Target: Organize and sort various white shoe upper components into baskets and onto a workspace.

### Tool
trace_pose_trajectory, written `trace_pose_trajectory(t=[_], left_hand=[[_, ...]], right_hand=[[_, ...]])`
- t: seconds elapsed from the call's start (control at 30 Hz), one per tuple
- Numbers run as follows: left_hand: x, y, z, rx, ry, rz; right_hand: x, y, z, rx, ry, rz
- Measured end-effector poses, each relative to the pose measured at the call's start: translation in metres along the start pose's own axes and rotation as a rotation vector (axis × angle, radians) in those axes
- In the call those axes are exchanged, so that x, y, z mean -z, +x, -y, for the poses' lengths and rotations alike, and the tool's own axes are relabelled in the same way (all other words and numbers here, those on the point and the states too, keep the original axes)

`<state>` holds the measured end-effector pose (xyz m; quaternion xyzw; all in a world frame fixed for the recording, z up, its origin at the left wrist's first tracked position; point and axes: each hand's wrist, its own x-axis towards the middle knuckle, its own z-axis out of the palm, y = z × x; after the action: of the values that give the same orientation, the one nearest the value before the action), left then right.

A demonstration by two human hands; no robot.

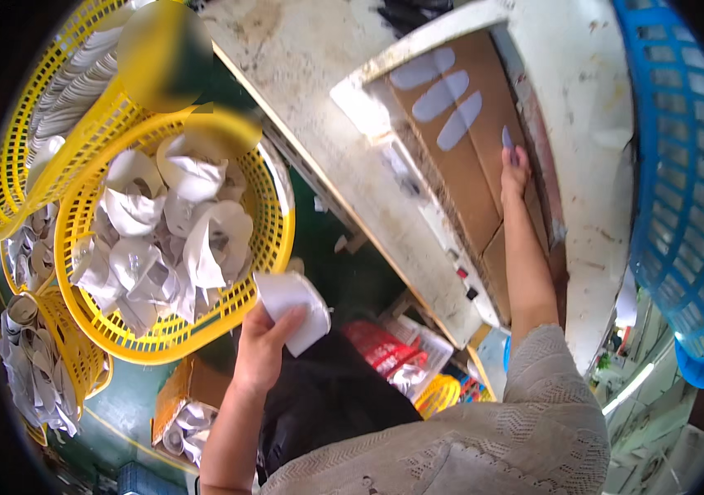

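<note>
I'm watching through the head camera as the left hand (259,351) is holding a curved white piece (296,294), thumb across its face and fingers curling behind; it is hanging just beside the rim of the nearest yellow basket (162,357). The right hand (515,175) is reaching far forward, its fingers closing on what is looking like a thin greyish piece (507,138), seen nearly edge-on, above a sheet of brown cardboard (475,165). Three pale oblong pieces (441,96) are lying on that sheet, apart from the hand.

I'm judging that a loose thumb could be letting the white piece slip toward the floor, or that the basket rim could be bending it. The thin piece could be landing askew, since so little of it is showing in the grip. The forearm could be brushing the white frame (430,45) around the cardboard.

Further out, curled white pieces (133,260) are crowding the nearest basket, a second yellow basket (84,161) is leaning in behind it, and a blue basket (692,369) is standing on the right, limiting sideways room.
</note>
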<state>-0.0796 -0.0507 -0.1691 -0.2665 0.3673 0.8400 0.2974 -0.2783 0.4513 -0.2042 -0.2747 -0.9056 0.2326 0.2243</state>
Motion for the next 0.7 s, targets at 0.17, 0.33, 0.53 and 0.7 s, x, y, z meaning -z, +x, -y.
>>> trace_pose_trajectory(t=[0.17, 0.33, 0.53, 0.7], left_hand=[[0.006, -0.003, 0.003, -0.019, -0.014, -0.055], [0.001, -0.007, -0.002, -0.095, -0.064, -0.035], [-0.004, -0.009, -0.007, -0.163, -0.067, -0.005], [0.001, -0.016, -0.006, -0.182, -0.089, -0.051]], right_hand=[[-0.002, 0.034, -0.079, 0.147, -0.18, 0.162], [-0.011, 0.036, -0.046, 0.719, -0.438, -0.361], [-0.034, 0.006, -0.008, 0.645, -0.384, -0.372], [-0.043, -0.013, 0.002, 0.51, -0.4, -0.319]])
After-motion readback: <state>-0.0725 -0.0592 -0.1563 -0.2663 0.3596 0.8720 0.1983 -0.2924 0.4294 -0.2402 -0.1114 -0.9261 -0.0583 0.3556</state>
